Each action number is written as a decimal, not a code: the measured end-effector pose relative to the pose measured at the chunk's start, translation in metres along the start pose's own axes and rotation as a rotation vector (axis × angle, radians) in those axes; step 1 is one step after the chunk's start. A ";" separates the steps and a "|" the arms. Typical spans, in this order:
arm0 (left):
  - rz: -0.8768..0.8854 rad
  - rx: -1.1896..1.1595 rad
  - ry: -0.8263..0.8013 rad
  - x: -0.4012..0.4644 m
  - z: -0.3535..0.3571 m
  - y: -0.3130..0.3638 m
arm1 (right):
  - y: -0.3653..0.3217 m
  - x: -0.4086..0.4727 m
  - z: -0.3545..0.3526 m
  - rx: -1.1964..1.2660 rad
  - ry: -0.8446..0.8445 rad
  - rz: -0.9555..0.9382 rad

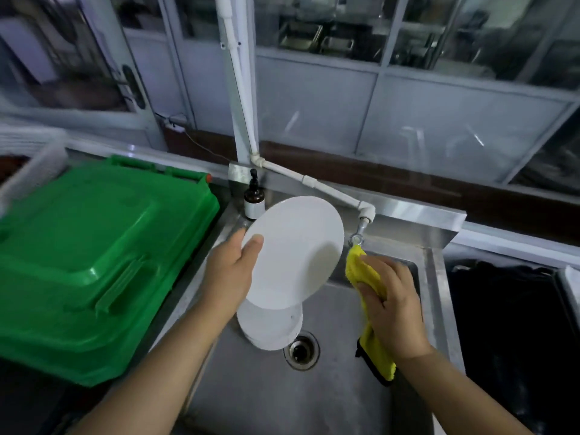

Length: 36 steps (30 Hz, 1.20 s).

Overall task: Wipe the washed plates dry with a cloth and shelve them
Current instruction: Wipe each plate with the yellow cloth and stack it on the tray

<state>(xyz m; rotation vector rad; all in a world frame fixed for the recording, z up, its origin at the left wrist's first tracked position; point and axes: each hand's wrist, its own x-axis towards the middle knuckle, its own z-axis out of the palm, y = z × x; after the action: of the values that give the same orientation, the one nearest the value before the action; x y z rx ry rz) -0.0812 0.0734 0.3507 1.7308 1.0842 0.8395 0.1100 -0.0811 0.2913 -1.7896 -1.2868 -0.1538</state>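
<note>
Plate (293, 251), white, held tilted above the steel sink (430, 296); left hand (227, 271) grips its left rim, thumb on the face. Green bin (94, 252) crowds the sink's left edge. Stacked plates (271, 328) lie in the basin beside the drain (301, 350). Right hand (394, 309) clutches a yellow cloth (364, 274) just right of the plate, under the tap (361, 229). Soap bottle (253, 199) stands behind.

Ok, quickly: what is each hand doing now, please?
Left hand: holds the white plate by its rim, above the sink.
Right hand: grips the yellow cloth.
</note>
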 end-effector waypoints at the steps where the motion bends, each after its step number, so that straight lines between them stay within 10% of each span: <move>1: 0.053 0.014 0.015 -0.004 -0.003 0.012 | -0.007 0.009 -0.008 0.031 0.024 -0.031; 11: 0.248 -0.199 0.207 -0.031 -0.024 0.117 | -0.097 0.116 -0.044 0.038 0.425 -0.378; 25: 0.128 -0.586 0.273 -0.005 -0.051 0.149 | -0.182 0.109 -0.006 -0.147 0.223 -0.601; 36: 0.164 -0.584 0.078 0.004 -0.076 0.140 | -0.197 0.153 -0.027 -0.329 0.404 -0.475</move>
<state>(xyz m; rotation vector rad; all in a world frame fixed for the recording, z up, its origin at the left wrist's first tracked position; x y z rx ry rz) -0.1027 0.0731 0.5082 1.3075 0.6555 1.1960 0.0298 0.0175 0.5079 -1.5687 -1.4151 -0.9888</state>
